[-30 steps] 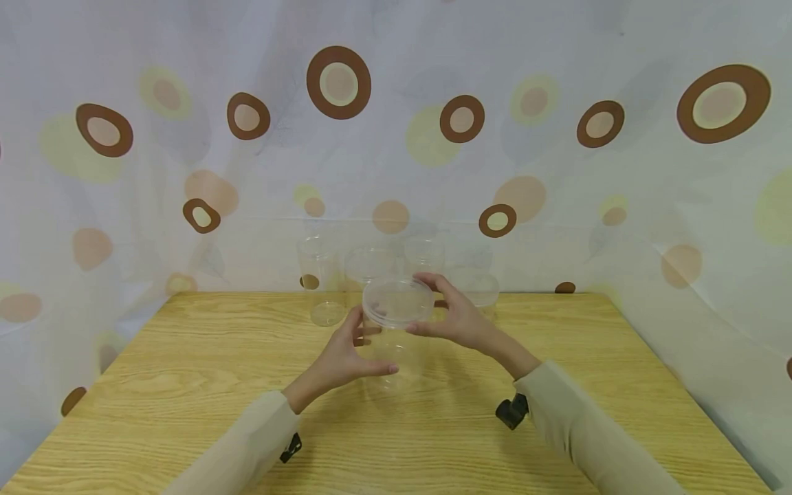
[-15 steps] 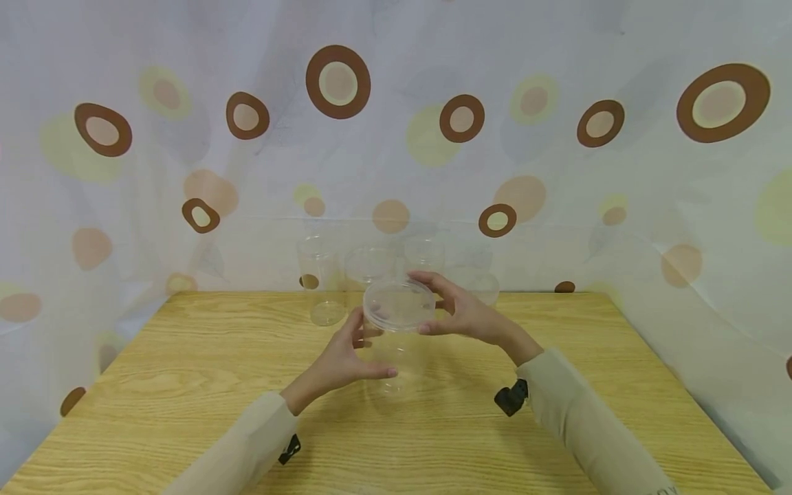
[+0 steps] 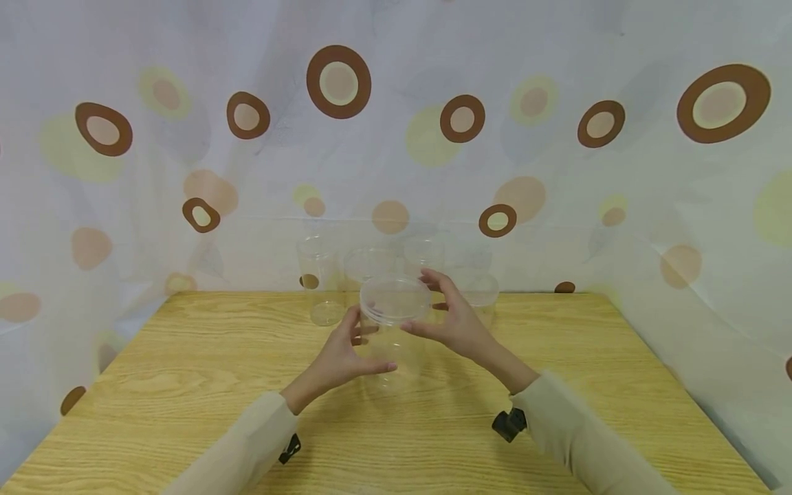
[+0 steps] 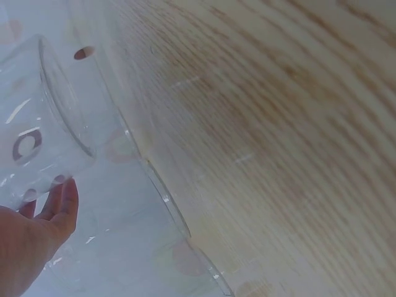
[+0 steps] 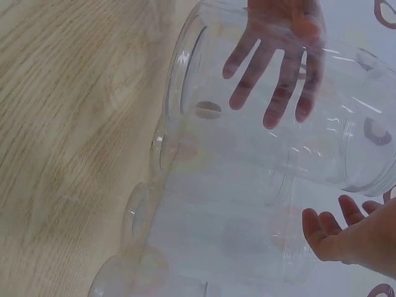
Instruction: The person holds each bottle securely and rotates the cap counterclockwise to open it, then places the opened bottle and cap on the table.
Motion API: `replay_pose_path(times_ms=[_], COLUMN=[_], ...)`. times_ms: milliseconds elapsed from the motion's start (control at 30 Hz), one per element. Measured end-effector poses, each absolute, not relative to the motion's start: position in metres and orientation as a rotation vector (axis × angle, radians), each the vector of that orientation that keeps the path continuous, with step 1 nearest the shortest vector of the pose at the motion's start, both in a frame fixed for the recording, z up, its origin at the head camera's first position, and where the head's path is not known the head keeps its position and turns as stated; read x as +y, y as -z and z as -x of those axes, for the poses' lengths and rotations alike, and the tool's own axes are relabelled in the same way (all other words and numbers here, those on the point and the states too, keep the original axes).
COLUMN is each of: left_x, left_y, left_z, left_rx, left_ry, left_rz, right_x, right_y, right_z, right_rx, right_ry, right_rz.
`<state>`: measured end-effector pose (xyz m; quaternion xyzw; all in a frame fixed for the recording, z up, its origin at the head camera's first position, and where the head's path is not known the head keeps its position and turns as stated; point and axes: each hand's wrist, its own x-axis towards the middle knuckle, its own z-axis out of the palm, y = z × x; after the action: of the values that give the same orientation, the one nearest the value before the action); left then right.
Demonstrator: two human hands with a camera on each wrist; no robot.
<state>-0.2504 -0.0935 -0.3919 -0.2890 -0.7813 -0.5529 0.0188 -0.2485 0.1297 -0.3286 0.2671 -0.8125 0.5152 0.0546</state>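
Observation:
A clear plastic jar (image 3: 388, 379) is upright in front of me, with a round see-through lid (image 3: 396, 299) on its top. My left hand (image 3: 339, 357) grips the jar's left side, its thumb across the front and its fingers round the back. Through the clear wall, those spread fingers (image 5: 281, 80) show in the right wrist view. My right hand (image 3: 460, 326) holds the lid's right edge between thumb and fingertips. Its lower fingers (image 5: 325, 232) hang loosely below the lid. The left wrist view shows fingertips (image 4: 62, 192) against the jar's wall (image 4: 28, 117).
Behind the held jar stands a row of clear containers: a tall one (image 3: 324, 285) at the left, wider ones (image 3: 371, 265) in the middle and a lidded one (image 3: 485, 295) at the right. The wooden table (image 3: 185, 385) ends at a patterned cloth (image 3: 396, 137).
My right hand first turned round the lid, thumb rightward and fingers leftward, then swung back the other way. The jar has shifted slightly left; my left hand keeps its grip.

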Motion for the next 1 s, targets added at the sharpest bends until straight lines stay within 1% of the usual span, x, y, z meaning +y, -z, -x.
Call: replay_pose_path(times_ms=[233,700,867,1000], left_x=[-0.093,-0.097,-0.098,-0.098], left_y=[0.393,0.393,0.393,0.393], left_z=[0.249,0.249,0.25,0.25], left_rx=[-2.423,-2.419,-2.417,-2.401], left_ry=[1.748,1.797,1.77,1.78], left_rz=[0.912,0.991,1.008,0.986], right_x=[0.131,0.154,0.154,0.151], right_y=[0.33,0.319,0.319,0.321], right_z=[0.253,0.278,0.278,0.273], right_rx=[-2.473,-2.57,-2.535,-2.501], right_ry=[-1.611,-1.908,-1.942,-1.864], right_rz=[-0.845,-1.308,-1.322,-1.245])
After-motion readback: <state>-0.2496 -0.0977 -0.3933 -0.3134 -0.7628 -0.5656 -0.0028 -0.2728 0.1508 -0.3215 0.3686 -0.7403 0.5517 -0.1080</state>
